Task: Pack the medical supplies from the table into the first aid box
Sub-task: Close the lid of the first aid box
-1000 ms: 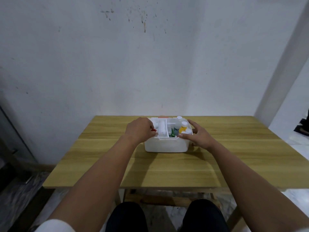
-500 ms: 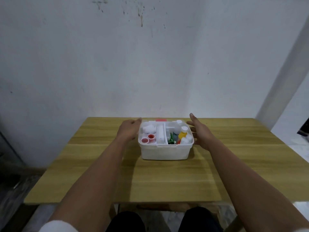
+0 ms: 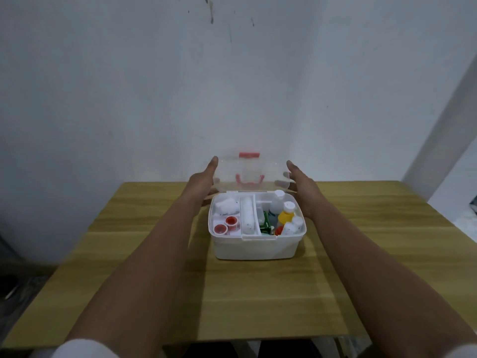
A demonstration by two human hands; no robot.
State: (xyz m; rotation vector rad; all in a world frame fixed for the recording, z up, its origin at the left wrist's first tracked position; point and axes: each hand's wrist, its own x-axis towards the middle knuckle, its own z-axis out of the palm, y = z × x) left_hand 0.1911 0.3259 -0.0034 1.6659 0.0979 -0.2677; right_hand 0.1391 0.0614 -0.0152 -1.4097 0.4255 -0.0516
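The white first aid box [image 3: 258, 248] sits mid-table, filled with supplies: red-capped tape rolls [image 3: 225, 224], a white bandage roll [image 3: 247, 215], a yellow bottle [image 3: 286, 215], white bottles and a green packet [image 3: 265, 224]. Its clear lid [image 3: 251, 174], with a red handle and a red latch, stands upright at the box's back edge. My left hand [image 3: 204, 180] holds the lid's left edge, fingers stretched upward. My right hand [image 3: 302, 183] holds the right edge, and its thumb shows faintly through the plastic.
The wooden table [image 3: 245, 293] reaches back to a white wall [image 3: 232, 86]. Floor shows past the table's left and right edges. My dark-clothed legs are under the front edge.
My hands left the box's sides, reached behind it and raised the clear lid from lying back to upright. The camera tilted down and closer.
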